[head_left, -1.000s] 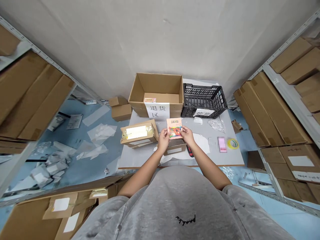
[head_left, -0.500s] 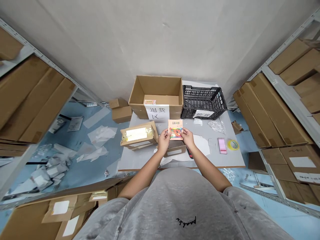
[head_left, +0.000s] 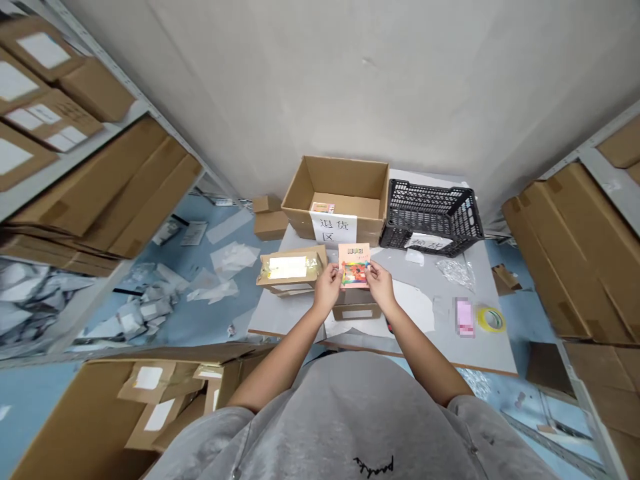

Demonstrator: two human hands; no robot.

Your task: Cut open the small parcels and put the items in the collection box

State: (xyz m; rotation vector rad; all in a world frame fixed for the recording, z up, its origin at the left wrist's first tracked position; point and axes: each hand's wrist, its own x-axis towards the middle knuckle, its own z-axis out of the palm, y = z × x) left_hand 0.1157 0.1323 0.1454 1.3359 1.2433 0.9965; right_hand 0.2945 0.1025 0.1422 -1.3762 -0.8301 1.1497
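Observation:
A small pink booklet (head_left: pixel 355 266) with a colourful picture on its front is held up between both hands. My left hand (head_left: pixel 328 288) pinches its lower left side, and my right hand (head_left: pixel 381 285) grips the lower right side. Just beneath it, a small brown carton (head_left: pixel 357 311) with a white label lies on the table. Behind the booklet stands an open cardboard box (head_left: pixel 373 230) bearing a white paper sign; a similar booklet (head_left: pixel 323 208) lies inside it. To my left hand's side rests a taped carton (head_left: pixel 315 257) with a white label.
A black plastic crate (head_left: pixel 431 200) stands beside the open box. Yellow tape (head_left: pixel 497 328), a pink blurred item (head_left: pixel 465 317) and crumpled clear wrap (head_left: pixel 457 272) lie on the table's right. Shelves with cartons flank both sides. A large box (head_left: pixel 65 420) of parcels sits at lower left.
My view has turned leftward, so the scene sits further right in the picture. Both hands keep hold of the booklet, now closer to the taped carton in view.

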